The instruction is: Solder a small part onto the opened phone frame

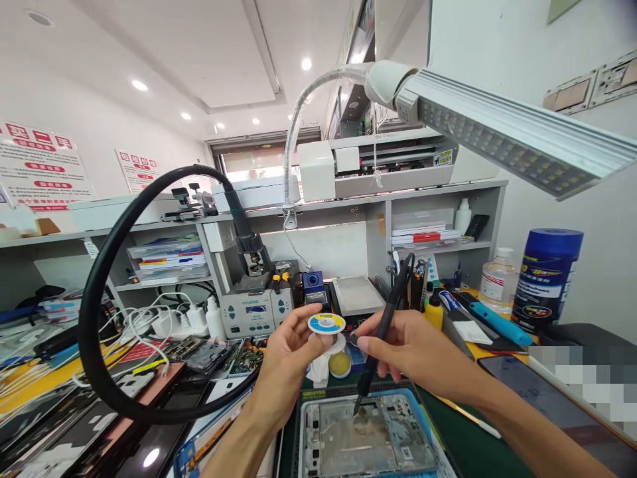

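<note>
Left hand [287, 353], right hand [405, 340]: both pinching.
A spool [326, 324] and a black tool [368, 370] are held, respectively; whether the device frame [371, 438] is touched is hard to tell.

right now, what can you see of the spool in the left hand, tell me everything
The spool is small and round, seemingly plastic. Its upper face carries a yellow, blue and white label around a pale centre. It lies nearly flat with the label up, held off the bench, its edge gripped between the thumb and fingers of the left hand. Anything wound on it can't be made out.
</note>
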`<control>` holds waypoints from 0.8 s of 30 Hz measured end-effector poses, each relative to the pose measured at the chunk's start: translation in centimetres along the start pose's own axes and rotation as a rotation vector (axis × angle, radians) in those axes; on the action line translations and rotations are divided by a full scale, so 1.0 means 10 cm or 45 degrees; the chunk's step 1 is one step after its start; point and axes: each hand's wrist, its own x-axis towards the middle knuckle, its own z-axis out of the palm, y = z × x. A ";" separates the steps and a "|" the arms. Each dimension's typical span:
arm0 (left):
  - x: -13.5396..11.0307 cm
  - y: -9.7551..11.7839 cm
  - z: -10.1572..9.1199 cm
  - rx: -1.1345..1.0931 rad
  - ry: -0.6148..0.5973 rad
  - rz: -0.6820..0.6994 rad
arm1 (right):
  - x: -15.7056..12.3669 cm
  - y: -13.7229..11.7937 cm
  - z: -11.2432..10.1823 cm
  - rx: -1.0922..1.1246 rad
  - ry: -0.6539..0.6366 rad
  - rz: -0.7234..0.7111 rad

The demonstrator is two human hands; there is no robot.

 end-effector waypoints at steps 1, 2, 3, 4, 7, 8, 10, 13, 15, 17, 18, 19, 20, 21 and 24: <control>0.00 0.00 0.01 -0.011 -0.001 0.006 | 0.00 0.00 0.01 -0.011 -0.008 -0.002; -0.01 -0.01 0.02 -0.020 -0.003 0.012 | -0.01 0.00 0.01 -0.024 -0.015 -0.006; -0.01 -0.01 0.03 -0.028 -0.005 0.018 | -0.01 0.00 0.02 -0.040 -0.023 -0.011; -0.01 -0.02 0.04 -0.033 -0.005 0.024 | -0.01 0.00 0.02 -0.056 -0.029 -0.018; -0.01 -0.04 0.04 -0.041 -0.007 0.033 | -0.01 -0.03 0.04 -0.100 -0.034 -0.049; 0.00 -0.04 0.04 -0.041 -0.006 0.035 | -0.01 -0.03 0.04 -0.112 -0.034 -0.059; -0.01 -0.05 0.03 -0.041 0.000 0.041 | -0.02 -0.05 0.04 -0.130 -0.033 -0.069; -0.02 -0.05 0.04 -0.032 0.014 0.047 | -0.02 -0.07 0.04 -0.143 -0.028 -0.066; -0.03 -0.04 0.05 -0.017 0.016 0.042 | -0.03 -0.08 0.04 -0.145 -0.017 -0.063; -0.04 -0.03 0.06 0.001 0.008 0.034 | -0.03 -0.09 0.03 -0.145 -0.009 -0.060; -0.04 -0.03 0.06 0.009 0.001 0.030 | -0.03 -0.09 0.03 -0.146 -0.007 -0.057; -0.05 -0.02 0.06 0.018 -0.008 0.025 | -0.04 -0.10 0.03 -0.150 -0.006 -0.052; -0.05 -0.01 0.06 0.027 -0.018 0.021 | -0.04 -0.10 0.03 -0.155 -0.007 -0.049; -0.05 -0.01 0.06 0.038 -0.030 0.015 | -0.04 -0.10 0.03 -0.160 -0.006 -0.045; -0.04 0.01 0.02 0.083 -0.063 -0.003 | -0.05 -0.10 0.03 -0.153 -0.016 -0.036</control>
